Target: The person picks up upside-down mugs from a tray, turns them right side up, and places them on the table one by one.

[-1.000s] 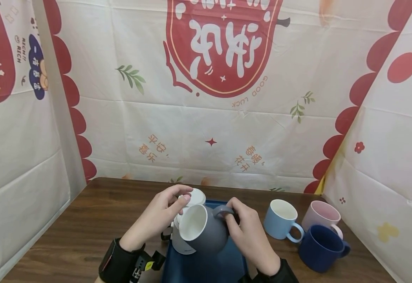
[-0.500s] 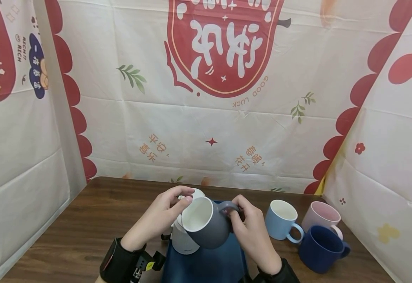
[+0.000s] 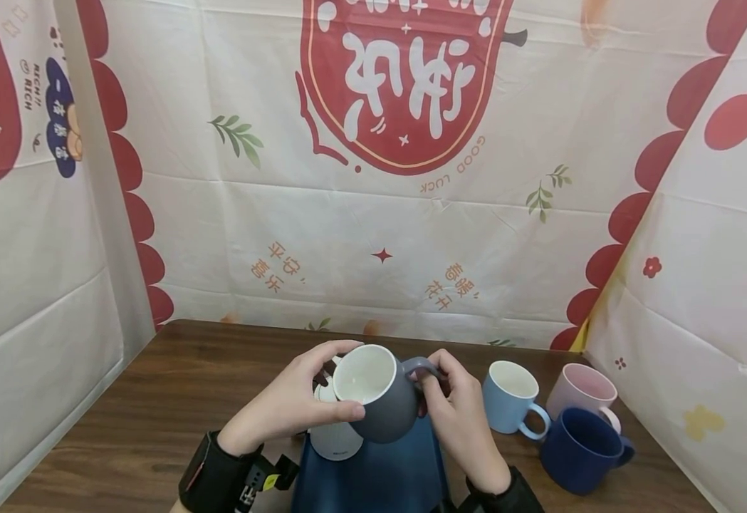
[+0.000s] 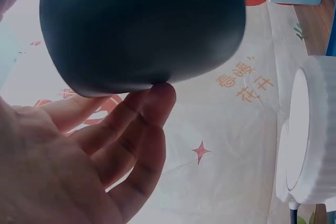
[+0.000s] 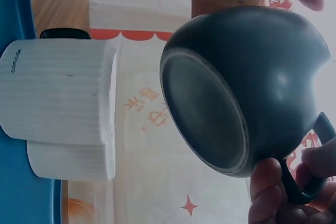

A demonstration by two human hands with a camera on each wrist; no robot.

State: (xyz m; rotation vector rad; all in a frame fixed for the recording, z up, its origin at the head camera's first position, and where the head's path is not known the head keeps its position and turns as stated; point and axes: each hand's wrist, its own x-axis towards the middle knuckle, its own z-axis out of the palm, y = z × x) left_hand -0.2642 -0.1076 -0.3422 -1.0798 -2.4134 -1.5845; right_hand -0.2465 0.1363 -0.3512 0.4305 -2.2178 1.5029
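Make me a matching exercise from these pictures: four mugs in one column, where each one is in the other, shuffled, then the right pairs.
Column one:
1. Gray mug
2. Light blue mug
3. Dark blue mug
4. White mug with lettering

Column two:
A. Standing on the blue tray
B. On the table, in front of the pink mug and partly hiding it
C. Held up, with the right hand gripping its handle
D. On the table, leftmost of the three mugs beyond the right hand in the head view

Pairs: 1-C, 2-D, 3-B, 4-A
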